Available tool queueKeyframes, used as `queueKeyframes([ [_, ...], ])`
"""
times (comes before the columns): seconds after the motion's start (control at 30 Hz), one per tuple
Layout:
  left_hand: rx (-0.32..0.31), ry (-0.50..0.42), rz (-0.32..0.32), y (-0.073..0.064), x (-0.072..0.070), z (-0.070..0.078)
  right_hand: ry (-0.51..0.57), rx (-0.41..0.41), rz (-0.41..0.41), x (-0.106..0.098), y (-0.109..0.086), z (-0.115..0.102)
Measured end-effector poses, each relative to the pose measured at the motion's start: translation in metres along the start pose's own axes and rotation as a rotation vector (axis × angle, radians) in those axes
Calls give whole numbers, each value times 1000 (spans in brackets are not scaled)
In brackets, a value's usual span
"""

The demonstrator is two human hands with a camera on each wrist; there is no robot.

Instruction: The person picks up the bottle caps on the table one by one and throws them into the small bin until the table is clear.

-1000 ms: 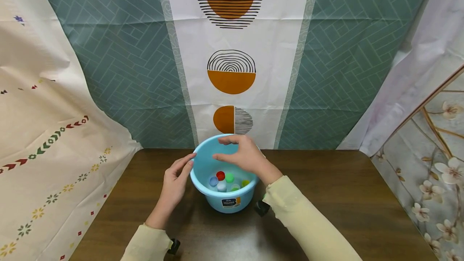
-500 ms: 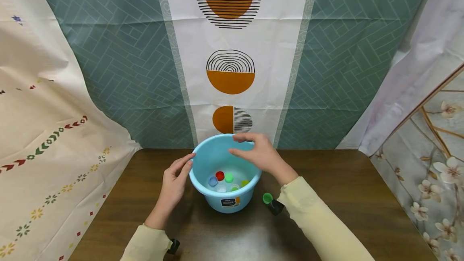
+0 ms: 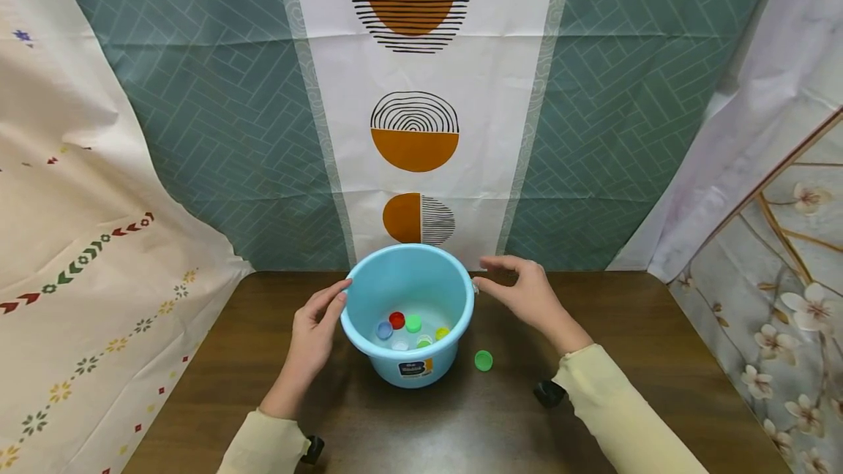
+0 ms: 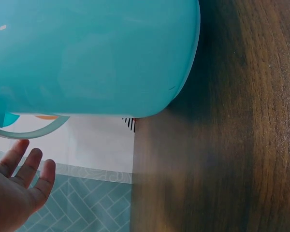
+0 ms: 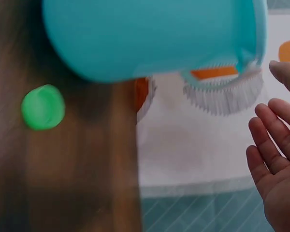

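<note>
A light-blue plastic bucket stands upright on the dark wooden table. Several bottle caps lie on its floor, among them a red cap, a blue cap, a green cap and a yellow cap. My left hand is at the left rim, fingertips at or very near it; the left wrist view shows its fingers loosely extended below the bucket's handle. To the right of the rim, my right hand hovers with thumb and fingers apart, holding nothing. Another green cap lies on the table, right of the bucket.
The brown table reaches back to a hanging cloth with orange and black shapes. A cream patterned cloth borders the left side, and a floral cloth the right.
My right hand has moved from over the bucket's opening out past its right rim. The green cap on the table has come into sight. My left hand has kept its place.
</note>
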State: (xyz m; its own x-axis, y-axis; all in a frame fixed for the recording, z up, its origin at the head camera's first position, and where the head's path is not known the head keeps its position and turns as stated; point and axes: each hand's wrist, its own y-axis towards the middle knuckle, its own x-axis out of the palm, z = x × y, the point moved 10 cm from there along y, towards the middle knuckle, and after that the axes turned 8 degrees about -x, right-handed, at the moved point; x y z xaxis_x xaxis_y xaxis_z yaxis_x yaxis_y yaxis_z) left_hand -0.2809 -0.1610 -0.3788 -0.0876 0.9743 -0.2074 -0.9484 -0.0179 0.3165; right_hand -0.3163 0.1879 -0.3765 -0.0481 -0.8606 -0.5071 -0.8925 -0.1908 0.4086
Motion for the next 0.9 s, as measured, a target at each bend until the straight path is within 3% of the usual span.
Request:
queueKeyframes([
  [0.27,-2,-16,16,-1,-2,1,-38,55,-1,-6,-30,39],
  [0.5,-4,-12,2,-1,-2,-1,-67,94,-80,8,-56,72],
  [0.73,28,-29,1,7,-2,-34,-71,140,-186,29,-75,92],
  [0.9,42,-33,-2,8,-1,-33,-64,144,-267,47,-81,100],
])
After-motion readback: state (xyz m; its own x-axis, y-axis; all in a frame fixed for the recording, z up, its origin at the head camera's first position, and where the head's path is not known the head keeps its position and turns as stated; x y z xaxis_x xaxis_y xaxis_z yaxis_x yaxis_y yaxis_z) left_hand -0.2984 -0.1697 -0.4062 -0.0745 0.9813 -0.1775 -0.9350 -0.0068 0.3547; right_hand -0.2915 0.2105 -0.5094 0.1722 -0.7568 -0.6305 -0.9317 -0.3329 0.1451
